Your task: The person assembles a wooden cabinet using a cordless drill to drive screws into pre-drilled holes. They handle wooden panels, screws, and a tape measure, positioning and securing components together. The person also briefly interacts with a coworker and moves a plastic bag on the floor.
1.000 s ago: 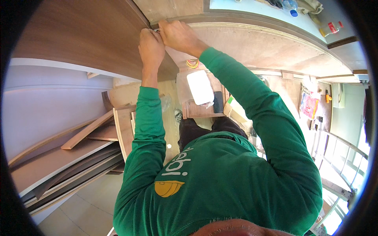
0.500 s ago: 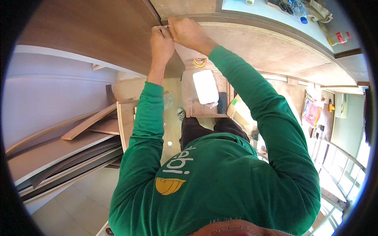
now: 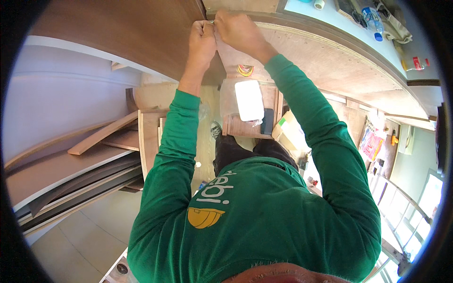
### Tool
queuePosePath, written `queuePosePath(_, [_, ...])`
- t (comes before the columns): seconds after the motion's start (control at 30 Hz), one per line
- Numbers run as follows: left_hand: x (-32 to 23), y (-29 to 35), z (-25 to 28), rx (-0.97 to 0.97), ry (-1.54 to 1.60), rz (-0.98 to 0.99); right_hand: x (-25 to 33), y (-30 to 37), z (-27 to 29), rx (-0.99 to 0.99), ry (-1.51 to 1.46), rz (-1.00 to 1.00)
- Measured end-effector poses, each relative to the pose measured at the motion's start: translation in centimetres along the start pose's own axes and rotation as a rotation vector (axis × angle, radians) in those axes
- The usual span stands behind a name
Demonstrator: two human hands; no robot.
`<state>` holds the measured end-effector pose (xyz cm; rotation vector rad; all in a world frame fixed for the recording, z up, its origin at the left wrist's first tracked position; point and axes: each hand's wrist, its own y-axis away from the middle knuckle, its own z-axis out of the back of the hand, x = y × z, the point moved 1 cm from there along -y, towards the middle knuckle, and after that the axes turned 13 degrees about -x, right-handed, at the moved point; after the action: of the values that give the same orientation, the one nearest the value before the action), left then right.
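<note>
Both my hands meet at the upper middle, by the edge of a large brown panel [image 3: 127, 33] and a pale plywood cabinet side [image 3: 321, 61]. My left hand [image 3: 203, 41] is closed, with thumb and fingers pinched together against the panel's edge. Beside it my right hand [image 3: 241, 35] is closed too, its fingers curled toward the left fingertips. A tiny shiny metal bit [image 3: 212, 21] shows between the two hands; its kind is too small to tell. The fingers hide whatever else they grip.
Below the hands stands an open wooden box [image 3: 228, 127] with a white rectangular item [image 3: 249, 101] and a dark phone-like slab [image 3: 267, 121]. Stacked boards [image 3: 71, 177] lie at left. Bottles [image 3: 373, 21] rest on a white top at upper right; a metal ladder [image 3: 401, 188] stands at right.
The view has shifted a little, so hands and panel edge sit slightly farther right and higher. Both hands stay together at the same edge, still closed.
</note>
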<state>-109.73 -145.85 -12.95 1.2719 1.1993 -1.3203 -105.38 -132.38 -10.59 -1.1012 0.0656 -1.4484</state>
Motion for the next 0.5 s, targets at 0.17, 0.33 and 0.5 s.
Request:
queuePosePath(0.17, [-0.9, -0.2, 0.8, 0.050, 0.033, 0.000, 0.8, -0.2, 0.7, -0.039, -0.029, 0.011])
queuePosePath(0.33, [-1.2, -0.2, 0.8, 0.077, -0.029, -0.031, -0.1, 0.1, 0.3, -0.036, -0.042, 0.044])
queuePosePath(0.5, [-0.7, -0.1, 1.6, 0.088, 0.018, -0.024, 1.4, -0.3, 1.4, 0.017, -0.017, 0.029])
